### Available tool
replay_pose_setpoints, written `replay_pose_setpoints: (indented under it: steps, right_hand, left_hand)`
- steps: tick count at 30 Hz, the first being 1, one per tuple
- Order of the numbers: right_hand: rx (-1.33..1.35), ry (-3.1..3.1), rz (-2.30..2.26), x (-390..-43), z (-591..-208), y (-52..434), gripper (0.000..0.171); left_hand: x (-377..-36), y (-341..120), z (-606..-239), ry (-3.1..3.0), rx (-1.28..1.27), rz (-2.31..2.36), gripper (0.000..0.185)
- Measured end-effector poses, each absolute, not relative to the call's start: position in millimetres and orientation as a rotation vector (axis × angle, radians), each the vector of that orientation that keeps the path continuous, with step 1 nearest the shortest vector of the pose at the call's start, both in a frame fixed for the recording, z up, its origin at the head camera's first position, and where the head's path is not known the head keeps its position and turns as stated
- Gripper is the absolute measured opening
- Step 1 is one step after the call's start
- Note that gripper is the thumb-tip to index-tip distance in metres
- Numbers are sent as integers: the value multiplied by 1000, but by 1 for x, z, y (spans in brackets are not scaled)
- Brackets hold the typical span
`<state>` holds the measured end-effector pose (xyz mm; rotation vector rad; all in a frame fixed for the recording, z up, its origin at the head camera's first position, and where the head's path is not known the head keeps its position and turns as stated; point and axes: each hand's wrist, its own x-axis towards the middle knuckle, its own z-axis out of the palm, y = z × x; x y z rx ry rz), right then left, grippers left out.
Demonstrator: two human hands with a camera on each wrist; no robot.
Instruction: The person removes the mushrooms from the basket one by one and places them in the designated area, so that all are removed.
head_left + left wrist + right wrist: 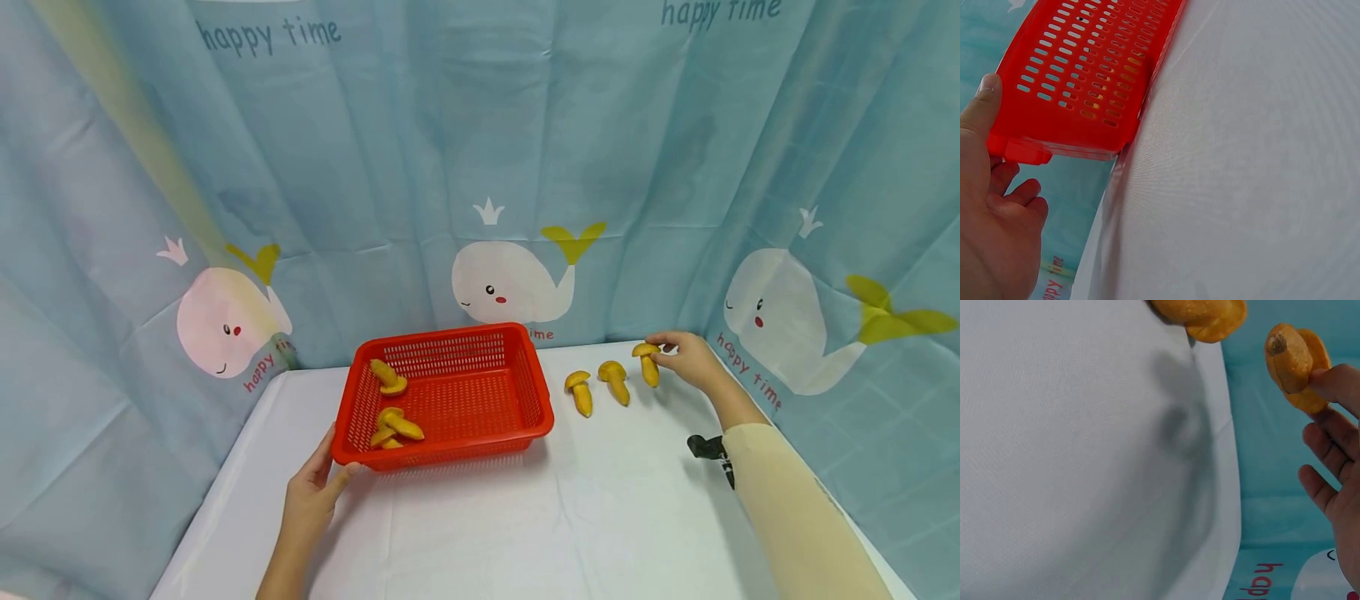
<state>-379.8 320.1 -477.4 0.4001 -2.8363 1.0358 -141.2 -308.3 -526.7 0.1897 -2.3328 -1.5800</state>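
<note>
Right hand point(684, 358) pinching a yellow mushroom point(649, 372), well right of the red basket point(471, 404).
I hold the mushroom between thumb and fingers; my left hand point(310, 493) grips the basket's near-left corner, thumb on its near side, fingers along its left end. Two loose mushrooms, one nearer the basket point(580, 394) and one farther point(616, 384), lie on the white cloth point(480, 533) between basket and held piece. Three more mushrooms point(388, 377) sit inside the basket's left end. A black object point(707, 447) is by my beige sleeve point(795, 517), right of the basket. Behind the basket hangs a blue whale-print curtain point(390, 167): "happy time" reads high up and, in red, left and right; the basket partly covers another red line, leaving "ime".
</note>
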Motion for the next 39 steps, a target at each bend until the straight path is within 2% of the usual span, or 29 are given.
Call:
replay_pose_setpoints:
  steps: [20, 39]
  right_hand:
    - [385, -2914, 970, -395, -503, 328, 34]
    - [358, -2981, 970, -398, -508, 328, 33]
  left_hand:
    - [-143, -309, -527, -2293, 137, -1593, 73]
    - [-143, -310, -528, -2319, 182, -1582, 75]
